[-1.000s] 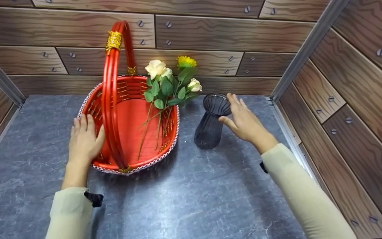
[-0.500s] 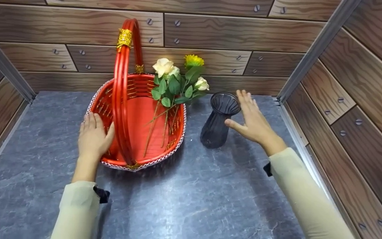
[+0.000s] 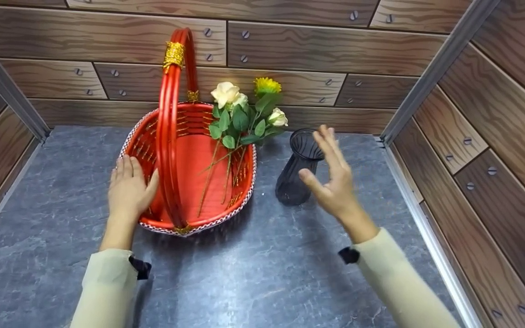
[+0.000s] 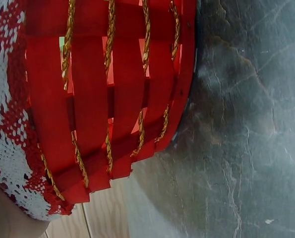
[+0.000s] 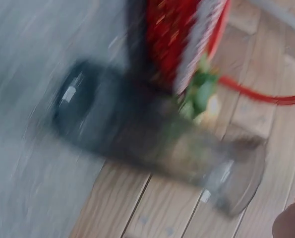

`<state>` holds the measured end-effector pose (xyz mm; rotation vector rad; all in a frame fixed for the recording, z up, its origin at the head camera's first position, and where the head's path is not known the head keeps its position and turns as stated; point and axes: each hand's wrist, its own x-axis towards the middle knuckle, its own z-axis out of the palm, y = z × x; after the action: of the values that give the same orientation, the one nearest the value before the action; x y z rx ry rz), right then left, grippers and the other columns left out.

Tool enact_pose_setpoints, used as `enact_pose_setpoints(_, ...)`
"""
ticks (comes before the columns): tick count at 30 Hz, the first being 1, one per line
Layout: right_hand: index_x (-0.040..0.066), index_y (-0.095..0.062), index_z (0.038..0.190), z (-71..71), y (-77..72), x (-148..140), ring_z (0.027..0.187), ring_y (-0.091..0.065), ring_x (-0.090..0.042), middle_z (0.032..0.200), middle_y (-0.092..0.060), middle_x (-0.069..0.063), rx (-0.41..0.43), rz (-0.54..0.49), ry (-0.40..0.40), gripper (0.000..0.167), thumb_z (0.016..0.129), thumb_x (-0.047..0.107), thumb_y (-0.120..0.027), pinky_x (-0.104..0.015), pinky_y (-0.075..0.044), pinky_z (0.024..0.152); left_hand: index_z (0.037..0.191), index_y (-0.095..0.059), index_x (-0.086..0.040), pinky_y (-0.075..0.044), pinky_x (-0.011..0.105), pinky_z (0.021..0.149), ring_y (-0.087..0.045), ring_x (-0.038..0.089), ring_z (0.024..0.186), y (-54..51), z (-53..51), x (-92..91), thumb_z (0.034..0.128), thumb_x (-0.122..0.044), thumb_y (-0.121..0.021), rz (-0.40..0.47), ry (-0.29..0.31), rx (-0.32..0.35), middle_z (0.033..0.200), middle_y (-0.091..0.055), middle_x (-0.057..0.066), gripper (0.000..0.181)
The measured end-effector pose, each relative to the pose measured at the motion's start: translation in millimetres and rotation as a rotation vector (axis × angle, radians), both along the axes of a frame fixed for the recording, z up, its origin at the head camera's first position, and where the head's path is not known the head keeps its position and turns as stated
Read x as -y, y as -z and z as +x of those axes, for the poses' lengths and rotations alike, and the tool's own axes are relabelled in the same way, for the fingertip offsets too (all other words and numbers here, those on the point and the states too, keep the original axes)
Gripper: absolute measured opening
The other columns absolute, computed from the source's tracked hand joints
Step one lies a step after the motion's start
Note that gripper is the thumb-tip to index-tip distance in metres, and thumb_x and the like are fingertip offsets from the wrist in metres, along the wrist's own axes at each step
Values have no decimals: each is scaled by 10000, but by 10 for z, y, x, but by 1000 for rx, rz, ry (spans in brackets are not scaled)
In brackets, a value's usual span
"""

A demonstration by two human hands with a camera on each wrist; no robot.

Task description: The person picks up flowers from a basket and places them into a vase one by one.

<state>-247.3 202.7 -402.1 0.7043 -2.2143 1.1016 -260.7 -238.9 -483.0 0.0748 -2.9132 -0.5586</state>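
On the left rim of a red basket (image 3: 201, 182) rests my left hand (image 3: 129, 191), its fingers straight and its thumb spread beside the tall handle. The left wrist view shows the basket's slatted red side (image 4: 88, 89) close up, with a bit of the hand at the lower left. A dark, see-through glass vase (image 3: 293, 177) stands upright to the right of the basket. My right hand (image 3: 335, 182), fingers extended and thumb apart, is just right of the vase and partly covers it. The right wrist view shows the vase (image 5: 132, 124) blurred, with a fingertip at the edge.
Artificial flowers (image 3: 239, 116), cream and yellow with green leaves, lean in the basket over its back right rim. The basket handle (image 3: 167, 123) arches high. Wood-patterned walls (image 3: 335, 45) enclose the grey marbled table (image 3: 226, 282) at the back and sides.
The view has shifted, so everything appears further right. My right hand has turned and drawn slightly towards me, away from the vase. The left hand stays on the basket rim.
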Motion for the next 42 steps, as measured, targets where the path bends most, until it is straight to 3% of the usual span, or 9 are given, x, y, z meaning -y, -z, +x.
enact_pose_setpoints(4,39,-478,1461,104,10,316,1488,-303,-297,1578,-390,-93,21,-194,-60,630,878,191,-663,-479,-196,1228,1499,-201,174,-105,604,1209,-113,522,1480,15,3,7,1043,-528,-290,-3,-1,0,1580,-142,374,841)
enact_pose_setpoints(8,-16,-460,1448,177,63,648,1441,-387,-253,1535,-448,-108,195,-410,-188,545,922,31,-596,-408,-262,1217,1498,-214,170,-106,601,1210,-118,518,1481,19,2,17,1044,-516,-303,-5,-6,-5,1579,-148,373,828)
enact_pose_setpoints(12,15,-418,1480,203,130,941,1418,-428,-257,1512,-479,-95,465,-663,-357,503,992,96,-506,-367,-314,1192,1501,-209,167,-99,593,1214,-107,507,1488,3,-8,6,1044,-512,-304,-9,-5,4,1584,-141,368,823)
enact_pose_setpoints(16,3,-327,1524,133,244,1169,1441,-370,-364,1537,-422,-180,703,-882,-528,552,1022,224,-387,-438,-277,1209,1509,-193,159,-88,584,1220,-92,497,1495,3,-11,0,1041,-541,-272,-4,-2,15,1593,-120,357,845)
enact_pose_setpoints(19,-2,-267,1549,54,336,1290,1468,-314,-384,1574,-347,-222,822,-991,-579,583,1037,273,-302,-458,-236,1222,1511,-197,154,-94,581,1220,-98,497,1494,10,-9,-4,1038,-553,-263,-2,-5,13,1595,-122,351,853)
enact_pose_setpoints(23,3,-236,1562,-60,439,1395,1487,-281,-369,1605,-276,-237,916,-1120,-563,613,1049,338,-250,-440,-203,1234,1511,-201,153,-90,576,1223,-106,497,1493,6,1,-3,1043,-540,-280,3,-11,7,1595,-130,349,840)
enact_pose_setpoints(30,23,-258,1555,-229,514,1521,1493,-278,-345,1620,-261,-208,1054,-1327,-492,653,1039,422,-292,-415,-199,1237,1510,-206,152,-75,575,1224,-109,494,1494,-9,0,-11,1048,-524,-298,16,-14,0,1593,-137,351,824)
enact_pose_setpoints(42,26,-159,1584,-467,569,1738,1524,-184,-340,1640,-192,-207,1179,-1438,-385,719,1033,457,-325,-428,-133,1249,1506,-228,150,-87,576,1223,-128,487,1494,40,-29,3,1039,-570,-274,23,-30,-25,1590,-164,347,859)
